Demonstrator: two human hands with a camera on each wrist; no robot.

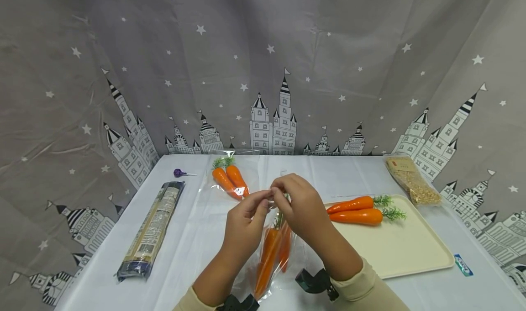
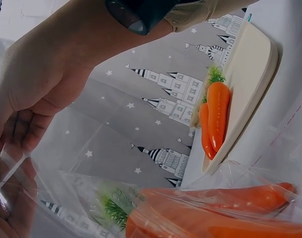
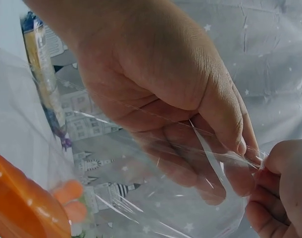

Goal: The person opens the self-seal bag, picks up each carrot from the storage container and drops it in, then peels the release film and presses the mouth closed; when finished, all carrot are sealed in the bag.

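Both hands meet in the middle of the head view at the top of a clear plastic bag (image 1: 268, 287). With thumb and fingers, my left hand (image 1: 245, 219) pinches the bag's film at its upper edge. My right hand (image 1: 299, 206) pinches the same edge, its fingertips close to the left ones. Inside the bag, two orange carrots (image 1: 269, 256) hang with their green tops upward. In the left wrist view the bagged carrots (image 2: 190, 218) lie across the bottom. Clear film stretches over the left fingers (image 3: 205, 183) in the right wrist view.
Another clear bag (image 1: 254, 174) with two carrots (image 1: 230, 181) lies behind. Right, a cream tray (image 1: 411, 251) bears two loose carrots (image 1: 356, 216), near a bag of yellow grains (image 1: 412, 181) and a small blue-green packet (image 1: 463, 265). Left are a long package (image 1: 152, 231) and a small purple item (image 1: 178, 173).
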